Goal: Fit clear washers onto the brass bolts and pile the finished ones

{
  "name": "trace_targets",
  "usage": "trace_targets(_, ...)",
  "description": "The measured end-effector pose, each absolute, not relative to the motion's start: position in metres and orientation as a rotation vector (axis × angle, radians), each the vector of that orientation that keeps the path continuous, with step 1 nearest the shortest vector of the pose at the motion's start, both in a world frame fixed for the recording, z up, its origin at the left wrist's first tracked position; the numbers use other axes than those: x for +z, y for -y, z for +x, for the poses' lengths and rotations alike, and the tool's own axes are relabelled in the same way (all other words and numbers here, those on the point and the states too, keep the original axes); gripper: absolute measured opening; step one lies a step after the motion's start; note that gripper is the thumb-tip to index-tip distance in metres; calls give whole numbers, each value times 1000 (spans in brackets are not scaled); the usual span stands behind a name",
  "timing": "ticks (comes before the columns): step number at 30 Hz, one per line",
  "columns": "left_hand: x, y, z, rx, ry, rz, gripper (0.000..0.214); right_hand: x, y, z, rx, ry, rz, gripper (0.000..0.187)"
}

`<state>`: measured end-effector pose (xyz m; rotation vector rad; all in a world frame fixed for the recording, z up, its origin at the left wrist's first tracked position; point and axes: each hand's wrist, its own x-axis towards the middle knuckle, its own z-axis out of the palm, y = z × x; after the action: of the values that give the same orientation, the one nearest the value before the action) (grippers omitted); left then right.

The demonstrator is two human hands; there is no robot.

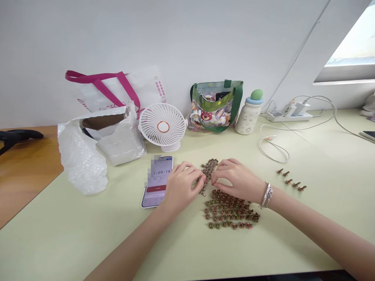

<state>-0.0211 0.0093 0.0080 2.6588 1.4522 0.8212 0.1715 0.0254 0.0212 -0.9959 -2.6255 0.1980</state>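
Note:
Brass-coloured screws (227,217) stand and lie in rows on the pale green table, in front of and partly under my right hand. A looser heap of the same screws (210,166) lies farther back, between my two hands. My left hand (183,185) is closed in a pinch at the left side of this heap; what its fingertips hold, if anything, is too small to make out. My right hand (238,177), wearing bracelets at the wrist, also pinches at the heap's right side, its fingertips hiding any small thing between them. Several separate screws (290,180) lie to the right.
A phone (155,189) showing a timer lies beside my left hand. Behind stand a white fan (163,127), an open plastic bag (84,164), a green-trimmed bag (215,107) and a bottle (249,117). A power strip (288,116) with cables lies at the back right.

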Motion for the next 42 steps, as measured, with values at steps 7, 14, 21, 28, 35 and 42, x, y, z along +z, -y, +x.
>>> trace_targets(7,8,-10,-24,848,-1575,2627,18,16,-25,148,117,2619,-1000,7)
trace_targets(14,8,-11,-25,860,-1621,2607,19,9,-22,143,72,2591,-1021,11)
trace_targets(21,11,-10,-24,826,-1519,2552,22,14,-20,161,291,2412,-1040,6)
trace_targets(28,10,0,-10,850,-1315,2419,14,9,-6,184,587,2040,-1046,5)
trace_targets(35,8,3,-7,968,-1363,2481,10,8,-1,186,659,2020,-1065,10)
trace_targets(42,4,1,-6,1236,-1271,2725,5,10,-1,186,752,2098,-1187,20)
